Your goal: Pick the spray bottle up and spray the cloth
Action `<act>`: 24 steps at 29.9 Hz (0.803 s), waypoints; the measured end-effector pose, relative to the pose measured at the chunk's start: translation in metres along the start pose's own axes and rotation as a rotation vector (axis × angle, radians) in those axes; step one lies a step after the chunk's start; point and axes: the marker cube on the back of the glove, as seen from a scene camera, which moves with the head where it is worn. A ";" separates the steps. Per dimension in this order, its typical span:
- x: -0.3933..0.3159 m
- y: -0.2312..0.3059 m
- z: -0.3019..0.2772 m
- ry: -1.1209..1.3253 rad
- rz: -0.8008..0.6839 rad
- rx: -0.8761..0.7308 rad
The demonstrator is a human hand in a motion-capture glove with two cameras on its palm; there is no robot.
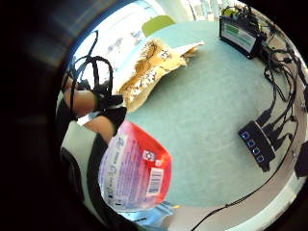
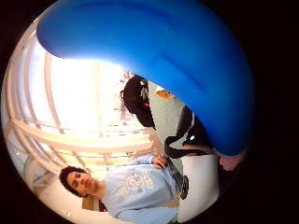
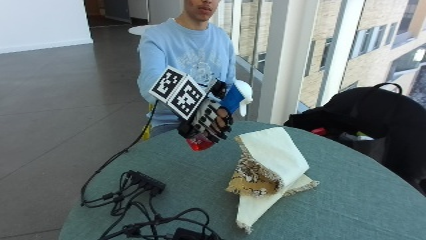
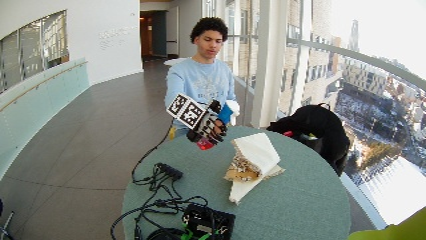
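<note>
My gloved right hand (image 3: 208,120) holds the spray bottle (image 3: 200,143) up above the far edge of the round table, fingers curled round its neck. The bottle has a red body and a blue-and-white spray head (image 3: 235,97) that points toward the cloth. The bottle's labelled body (image 1: 136,169) fills part of the little-finger-side palm view, and its blue head (image 2: 173,60) covers much of the thumb-side palm view. The cream cloth (image 3: 269,167), with a brown patterned side, lies bunched and folded on the table to the right of the hand, apart from it. The same cloth (image 1: 154,65) shows beyond the bottle.
The table (image 3: 346,200) has a teal-grey top. A black hub with cables (image 3: 145,182) lies at its near left, and a small screen device (image 4: 208,221) sits at the near edge. A black bag (image 3: 359,117) stands at the far right.
</note>
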 end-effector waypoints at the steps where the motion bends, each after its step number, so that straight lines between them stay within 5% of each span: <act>1: -0.001 -0.003 0.002 0.011 0.005 -0.024; 24: 0.003 -0.024 0.020 0.091 0.138 -0.301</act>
